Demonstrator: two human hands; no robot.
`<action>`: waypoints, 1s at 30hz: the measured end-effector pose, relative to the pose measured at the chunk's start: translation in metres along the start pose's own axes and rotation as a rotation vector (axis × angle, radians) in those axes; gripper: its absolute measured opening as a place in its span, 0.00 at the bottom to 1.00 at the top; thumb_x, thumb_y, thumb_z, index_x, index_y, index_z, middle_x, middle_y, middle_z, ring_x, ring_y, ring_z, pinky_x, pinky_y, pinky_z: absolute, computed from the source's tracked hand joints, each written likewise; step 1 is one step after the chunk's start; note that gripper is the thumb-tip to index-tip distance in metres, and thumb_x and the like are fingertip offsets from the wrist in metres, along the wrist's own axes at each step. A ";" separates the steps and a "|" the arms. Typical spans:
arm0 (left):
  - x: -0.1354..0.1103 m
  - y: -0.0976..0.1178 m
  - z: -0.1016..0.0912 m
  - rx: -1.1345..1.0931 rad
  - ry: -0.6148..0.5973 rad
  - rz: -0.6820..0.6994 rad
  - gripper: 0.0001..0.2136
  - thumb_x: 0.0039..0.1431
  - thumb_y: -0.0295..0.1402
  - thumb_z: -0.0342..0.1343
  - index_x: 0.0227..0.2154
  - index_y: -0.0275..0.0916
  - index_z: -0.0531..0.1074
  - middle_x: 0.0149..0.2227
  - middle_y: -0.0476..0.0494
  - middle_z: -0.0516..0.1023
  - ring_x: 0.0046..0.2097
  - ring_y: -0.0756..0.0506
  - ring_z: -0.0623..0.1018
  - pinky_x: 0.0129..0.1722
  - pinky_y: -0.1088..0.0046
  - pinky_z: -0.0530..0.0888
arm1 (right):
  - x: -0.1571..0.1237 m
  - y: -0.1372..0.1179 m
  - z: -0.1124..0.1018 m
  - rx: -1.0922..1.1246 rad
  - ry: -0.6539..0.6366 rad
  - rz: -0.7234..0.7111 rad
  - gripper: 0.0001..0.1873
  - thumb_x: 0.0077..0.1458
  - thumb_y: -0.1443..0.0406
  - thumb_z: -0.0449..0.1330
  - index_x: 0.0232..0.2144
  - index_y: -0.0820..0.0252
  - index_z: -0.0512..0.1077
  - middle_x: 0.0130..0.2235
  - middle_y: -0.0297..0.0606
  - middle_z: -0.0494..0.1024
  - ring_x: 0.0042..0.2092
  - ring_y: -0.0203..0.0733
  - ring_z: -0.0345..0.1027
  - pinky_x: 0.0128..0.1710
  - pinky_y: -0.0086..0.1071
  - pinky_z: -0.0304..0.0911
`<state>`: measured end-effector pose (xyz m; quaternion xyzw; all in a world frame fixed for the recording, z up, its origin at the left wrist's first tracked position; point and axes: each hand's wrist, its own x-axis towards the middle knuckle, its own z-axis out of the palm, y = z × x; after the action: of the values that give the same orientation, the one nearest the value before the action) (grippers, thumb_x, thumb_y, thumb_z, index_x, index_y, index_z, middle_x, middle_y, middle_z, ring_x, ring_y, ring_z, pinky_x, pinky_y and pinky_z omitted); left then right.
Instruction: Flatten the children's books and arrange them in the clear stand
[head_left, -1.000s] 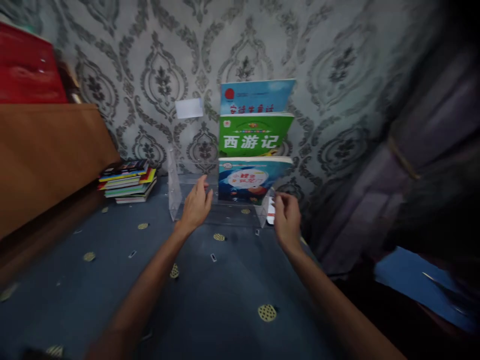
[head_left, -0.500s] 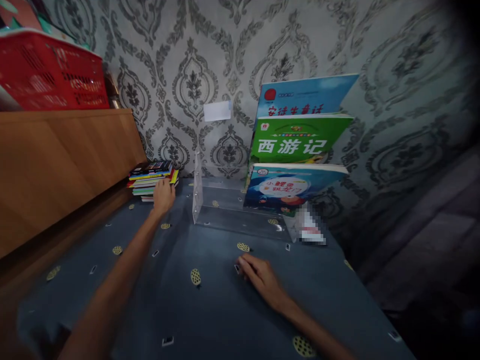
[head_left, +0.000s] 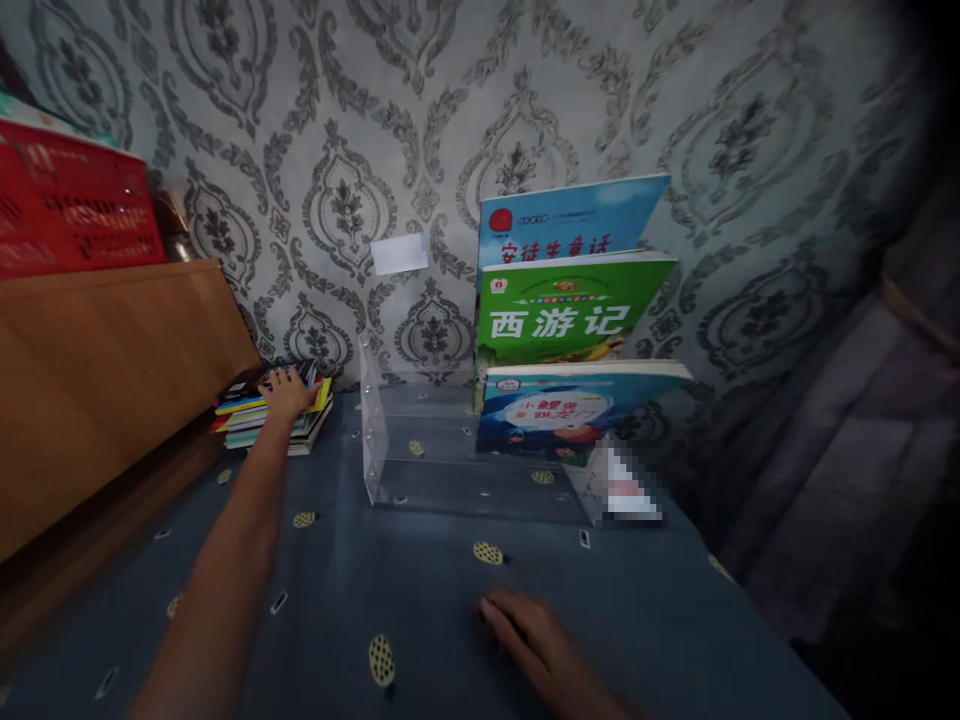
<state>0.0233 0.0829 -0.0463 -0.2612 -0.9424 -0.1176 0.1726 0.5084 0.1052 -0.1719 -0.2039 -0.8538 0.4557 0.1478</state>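
Observation:
My left hand [head_left: 286, 392] reaches over a stack of books [head_left: 244, 428] at the back left of the cloth. Its fingers lie spread on the dark cover of the top book. My right hand [head_left: 529, 635] rests on the cloth at the front, loosely curled, with nothing visible in it. Ahead of it stands a clear acrylic tiered rack [head_left: 373, 440]. On the rack's right side, a blue book [head_left: 577, 212], a green book [head_left: 574, 315] and a darker blue book [head_left: 525, 425] stand one before another, leaning back.
A dark blue patterned cloth [head_left: 435, 590] covers the table. Along the left runs a wooden cabinet [head_left: 127, 370] with a red basket [head_left: 82, 210] on it. A white paper [head_left: 399, 254] is on the patterned wall. Grey fabric [head_left: 847, 480] hangs at the right.
My left hand has moved from the stack's right front edge onto its top, fingers spreading. My view has shifted, and the right hand appears lower in it, still curled.

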 end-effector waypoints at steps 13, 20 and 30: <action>-0.005 -0.024 -0.009 0.211 -0.069 0.153 0.33 0.67 0.54 0.40 0.55 0.28 0.71 0.58 0.18 0.73 0.63 0.25 0.69 0.59 0.22 0.52 | -0.002 0.009 -0.001 0.054 0.011 0.027 0.32 0.66 0.40 0.44 0.30 0.55 0.73 0.30 0.37 0.75 0.35 0.43 0.69 0.41 0.34 0.65; -0.021 -0.034 -0.023 0.260 -0.046 0.238 0.28 0.69 0.48 0.40 0.54 0.29 0.72 0.55 0.20 0.76 0.57 0.26 0.74 0.58 0.29 0.59 | 0.000 -0.002 -0.004 0.029 -0.038 0.003 0.33 0.67 0.40 0.39 0.29 0.56 0.68 0.31 0.37 0.74 0.35 0.42 0.69 0.40 0.34 0.62; -0.034 -0.036 -0.030 0.407 -0.037 0.417 0.24 0.69 0.34 0.34 0.49 0.25 0.73 0.48 0.18 0.78 0.52 0.28 0.78 0.47 0.52 0.74 | -0.002 -0.011 -0.007 -0.018 -0.049 -0.010 0.30 0.69 0.44 0.39 0.27 0.56 0.62 0.29 0.34 0.71 0.34 0.39 0.66 0.38 0.32 0.58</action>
<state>0.0398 0.0285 -0.0372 -0.4113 -0.8757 0.1166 0.2244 0.5108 0.1035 -0.1589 -0.1896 -0.8623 0.4520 0.1273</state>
